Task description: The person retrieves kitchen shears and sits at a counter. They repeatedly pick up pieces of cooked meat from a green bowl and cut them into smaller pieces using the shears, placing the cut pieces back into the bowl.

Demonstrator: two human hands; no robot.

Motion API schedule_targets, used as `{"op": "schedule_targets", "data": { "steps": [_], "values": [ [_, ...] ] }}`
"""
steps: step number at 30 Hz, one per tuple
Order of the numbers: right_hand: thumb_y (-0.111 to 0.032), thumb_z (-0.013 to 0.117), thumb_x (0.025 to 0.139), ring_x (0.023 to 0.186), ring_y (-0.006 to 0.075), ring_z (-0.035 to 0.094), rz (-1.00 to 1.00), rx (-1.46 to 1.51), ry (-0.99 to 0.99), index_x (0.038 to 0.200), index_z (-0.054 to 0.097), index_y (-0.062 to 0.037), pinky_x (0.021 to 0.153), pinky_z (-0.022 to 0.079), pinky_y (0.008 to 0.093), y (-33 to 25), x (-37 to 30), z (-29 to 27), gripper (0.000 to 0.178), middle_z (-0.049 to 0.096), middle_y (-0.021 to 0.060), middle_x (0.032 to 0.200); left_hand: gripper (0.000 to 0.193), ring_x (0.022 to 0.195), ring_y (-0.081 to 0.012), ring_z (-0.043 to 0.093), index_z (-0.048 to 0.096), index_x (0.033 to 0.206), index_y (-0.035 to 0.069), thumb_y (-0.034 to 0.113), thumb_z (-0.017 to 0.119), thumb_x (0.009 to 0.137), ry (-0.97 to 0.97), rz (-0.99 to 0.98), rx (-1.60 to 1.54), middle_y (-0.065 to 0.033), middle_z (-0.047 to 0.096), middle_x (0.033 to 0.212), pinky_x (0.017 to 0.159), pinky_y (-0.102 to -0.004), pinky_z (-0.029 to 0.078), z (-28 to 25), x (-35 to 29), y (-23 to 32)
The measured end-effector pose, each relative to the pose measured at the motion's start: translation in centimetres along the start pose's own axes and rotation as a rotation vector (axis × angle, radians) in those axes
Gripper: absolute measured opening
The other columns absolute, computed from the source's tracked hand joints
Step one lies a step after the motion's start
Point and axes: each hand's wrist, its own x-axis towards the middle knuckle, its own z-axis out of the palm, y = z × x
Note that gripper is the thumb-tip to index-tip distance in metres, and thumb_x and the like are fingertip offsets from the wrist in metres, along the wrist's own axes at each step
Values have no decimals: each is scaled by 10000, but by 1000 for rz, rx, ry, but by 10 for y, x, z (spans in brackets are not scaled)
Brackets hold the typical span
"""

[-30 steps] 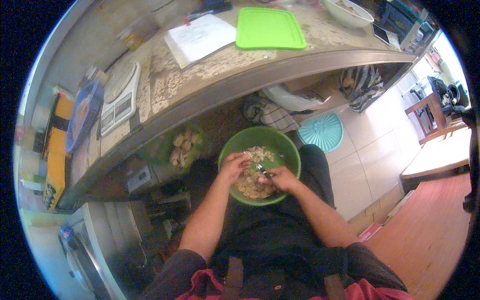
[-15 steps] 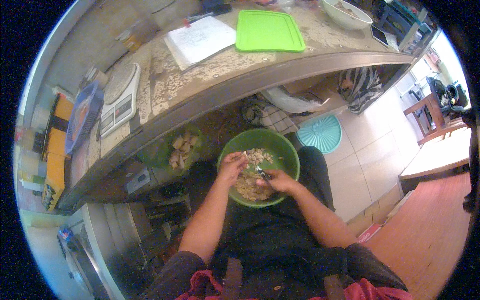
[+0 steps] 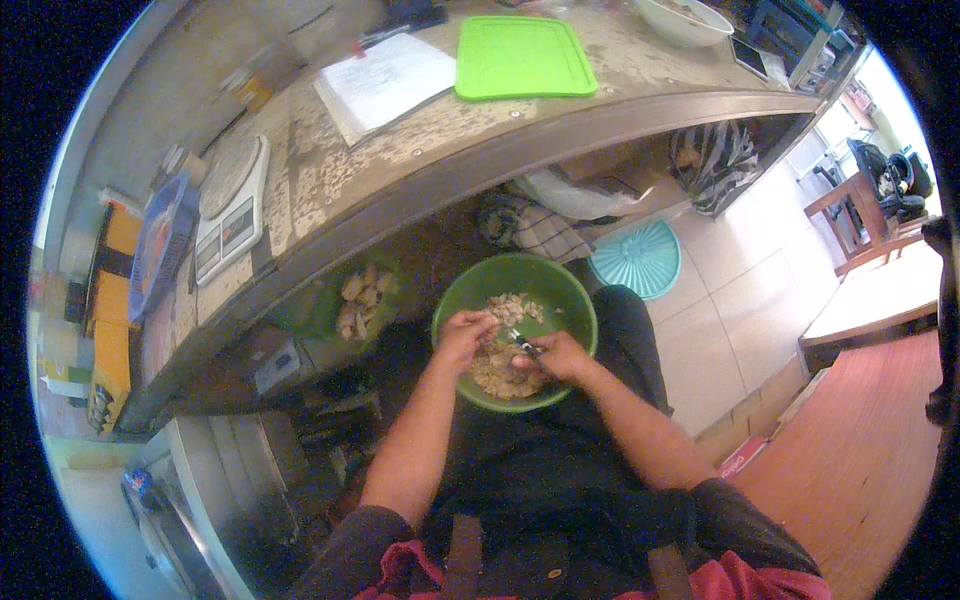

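A round green basin (image 3: pixel 567 300) rests at my lap, with pale chopped pieces (image 3: pixel 514 307) at its far side and a larger heap (image 3: pixel 503 376) at its near side. Over the basin's left part, my left hand (image 3: pixel 465 338) is closed in a pinch; what sits between its fingertips is too small to make out. My right hand (image 3: pixel 563 358) grips the dark handle of a small knife (image 3: pixel 523 343), its short blade pointing toward the left fingertips. Left of the basin, a green container holds several pale, larger chunks (image 3: pixel 364 297).
Above stands a worn bench (image 3: pixel 420 150) bearing a lime-green lid (image 3: pixel 525 60), papers (image 3: pixel 390 82), a kitchen scale (image 3: pixel 232 220), a blue basket (image 3: pixel 160 240) and a white bowl (image 3: pixel 685 22). A turquoise ribbed lid (image 3: pixel 637 260) lies right of the basin. A wooden surface (image 3: pixel 830 460) fills the lower right.
The view has shifted slightly. My left fingertips have come a little closer to the knife, and the pale bit that showed at their tips is now less visible. The right hand keeps its grip.
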Motion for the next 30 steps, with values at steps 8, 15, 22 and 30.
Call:
{"op": "schedule_targets", "data": {
  "steps": [8,15,22,30],
  "values": [
    [-609,727,714,980,242,625,-20,149,-79,1290,563,-77,865,493,351,8,9,3,801,658,132,1102,215,946,-272,622,544,1067,30,36,633,871,24,72,-250,-131,625,1006,825,-384,541,-4,8,-6],
    [-606,724,721,1018,227,607,-5,147,-89,1283,571,-80,900,475,353,14,10,7,784,649,133,1130,205,926,-272,621,560,1034,34,38,651,851,-10,61,-269,-126,621,994,800,-388,539,6,7,-22],
    [-509,768,732,908,191,636,27,60,55,1189,642,-80,824,502,325,18,13,14,639,691,108,996,242,908,-272,631,560,1083,27,30,642,856,47,12,-326,-132,633,986,768,-385,550,10,3,-17],
    [-529,757,733,993,210,619,5,152,-3,1256,596,-90,898,480,338,8,6,7,702,665,126,1104,225,892,-242,647,564,1044,3,41,667,848,61,56,-312,-128,643,994,790,-332,542,6,6,-14]
  ]
}}
